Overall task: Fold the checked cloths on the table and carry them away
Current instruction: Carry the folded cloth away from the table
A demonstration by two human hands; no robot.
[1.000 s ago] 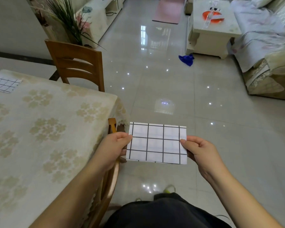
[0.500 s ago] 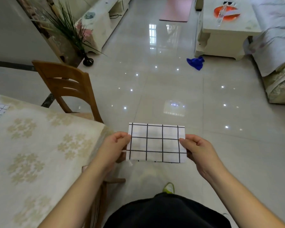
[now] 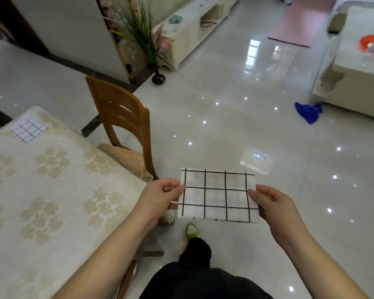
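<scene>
**Off the table: carrying one folded cloth, one left behind**

Between the two hands the folded cloth (image 3: 217,195) hangs flat over the floor (image 3: 235,126), clear of the table (image 3: 58,190). The left hand (image 3: 160,197) pinches its left edge between thumb and curled fingers; the right hand (image 3: 272,203) pinches the right edge the same way. Each grip is closed on the cloth and nothing else.

To carry it well, I would keep both pinches firm and level so the layers do not slip open, with light tension across the fold. One foot (image 3: 192,230) is forward beside the chair (image 3: 121,117), so watch the chair legs and the glossy floor. A second cloth (image 3: 28,129) lies at the table's far corner, apparently not collected yet.
</scene>
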